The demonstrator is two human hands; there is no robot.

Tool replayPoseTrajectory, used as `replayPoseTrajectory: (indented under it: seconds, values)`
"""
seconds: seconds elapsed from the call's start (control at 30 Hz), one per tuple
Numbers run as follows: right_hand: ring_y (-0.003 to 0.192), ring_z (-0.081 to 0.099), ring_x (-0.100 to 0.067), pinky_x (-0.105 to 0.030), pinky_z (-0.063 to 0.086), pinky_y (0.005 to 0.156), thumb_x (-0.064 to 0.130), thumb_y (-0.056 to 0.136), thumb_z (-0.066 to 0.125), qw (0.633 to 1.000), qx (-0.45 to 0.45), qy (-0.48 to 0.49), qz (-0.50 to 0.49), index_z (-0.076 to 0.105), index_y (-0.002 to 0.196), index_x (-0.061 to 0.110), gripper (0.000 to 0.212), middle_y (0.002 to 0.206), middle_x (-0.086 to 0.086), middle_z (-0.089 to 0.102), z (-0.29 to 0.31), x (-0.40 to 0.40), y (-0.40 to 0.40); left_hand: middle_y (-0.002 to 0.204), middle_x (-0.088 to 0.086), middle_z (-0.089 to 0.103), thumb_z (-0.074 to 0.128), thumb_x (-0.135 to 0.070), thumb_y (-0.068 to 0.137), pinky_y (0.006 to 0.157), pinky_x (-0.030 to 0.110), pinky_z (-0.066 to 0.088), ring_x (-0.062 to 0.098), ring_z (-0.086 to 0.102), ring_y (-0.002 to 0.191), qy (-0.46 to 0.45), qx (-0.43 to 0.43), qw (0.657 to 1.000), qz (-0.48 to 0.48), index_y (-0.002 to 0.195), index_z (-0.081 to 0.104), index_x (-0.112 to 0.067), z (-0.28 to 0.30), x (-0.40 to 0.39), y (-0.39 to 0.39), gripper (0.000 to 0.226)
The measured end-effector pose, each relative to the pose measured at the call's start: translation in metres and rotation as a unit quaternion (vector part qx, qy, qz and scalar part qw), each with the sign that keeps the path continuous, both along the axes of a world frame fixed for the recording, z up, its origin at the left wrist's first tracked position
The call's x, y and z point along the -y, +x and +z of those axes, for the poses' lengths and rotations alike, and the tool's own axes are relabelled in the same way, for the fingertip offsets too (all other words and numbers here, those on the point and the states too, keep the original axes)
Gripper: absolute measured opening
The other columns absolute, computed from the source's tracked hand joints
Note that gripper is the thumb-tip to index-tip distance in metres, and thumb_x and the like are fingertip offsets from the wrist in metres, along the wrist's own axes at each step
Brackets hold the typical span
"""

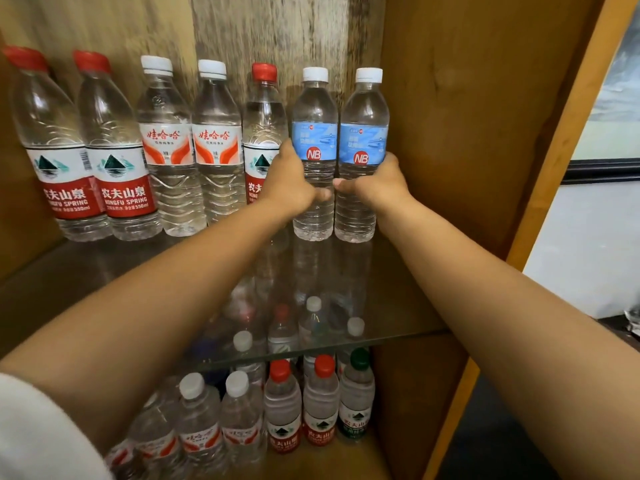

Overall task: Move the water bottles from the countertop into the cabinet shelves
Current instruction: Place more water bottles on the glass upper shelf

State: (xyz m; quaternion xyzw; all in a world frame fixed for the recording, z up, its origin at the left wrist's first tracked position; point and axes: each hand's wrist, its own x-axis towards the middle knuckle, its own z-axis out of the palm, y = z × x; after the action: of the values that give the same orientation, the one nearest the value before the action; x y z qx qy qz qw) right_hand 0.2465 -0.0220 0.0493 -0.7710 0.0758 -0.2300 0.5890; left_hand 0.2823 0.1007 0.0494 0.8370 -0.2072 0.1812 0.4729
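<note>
While both arms are reaching into the cabinet, the left hand (290, 183) is gripping one blue-label bottle (314, 157) and the right hand (375, 183) is gripping its twin (362, 157), thumbs nearly meeting between them. Both bottles are standing upright on the glass shelf (398, 306), touching side by side at the right end of a row. Leftward, a red-cap bottle (262, 133) is standing just beside the left hand, then two white-cap bottles with orange labels (188, 147), then two more red-label bottles (86, 150). The glass is reflecting the row and showing the shelf below, where more bottles (277, 410) are standing packed together. Brown wooden walls (467, 133) are closing in the cabinet, with a worn pale back panel (270, 32). Outside to the right, a light wall (581, 244) and a dark frame edge (602, 171) are showing. A white sleeve (38, 434) is showing at lower left.
</note>
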Motion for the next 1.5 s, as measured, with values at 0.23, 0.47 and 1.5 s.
replayPoseTrajectory:
  seconds: [0.23,0.47,1.5]
  values:
    - [0.12,0.049,-0.033,-0.044,0.043,0.099,0.022,0.074,0.075,0.983,-0.104,-0.142,-0.052,0.02,0.14,0.019,0.086,0.135,-0.012,0.045,-0.024,0.003,-0.001,0.155,0.018,-0.015,0.08,-0.052,0.06,0.112,0.052,-0.006,0.035,-0.012,0.143,0.284,0.203,0.92,0.177,0.145,-0.016,-0.004,-0.032,-0.01,-0.014,0.137]
    - [0.116,0.052,-0.032,-0.038,0.044,0.089,0.018,0.077,0.072,0.97,-0.106,-0.193,-0.101,0.03,0.13,0.014,0.068,0.127,-0.01,0.052,-0.027,0.0,0.013,0.15,0.022,-0.027,0.075,-0.056,0.063,0.103,0.059,-0.015,0.04,-0.024,0.138,0.341,0.211,0.899,0.179,0.141,-0.023,0.0,-0.042,-0.001,-0.003,0.137]
    - [0.114,0.053,-0.031,-0.037,0.045,0.086,0.013,0.079,0.069,0.98,-0.084,-0.156,-0.087,0.032,0.128,0.013,0.061,0.125,-0.011,0.054,-0.028,-0.002,0.058,0.151,0.022,-0.022,0.059,-0.063,0.074,0.106,0.057,-0.015,0.034,-0.019,0.142,0.409,0.264,0.83,0.273,0.137,-0.027,0.003,-0.051,0.001,0.034,0.125]
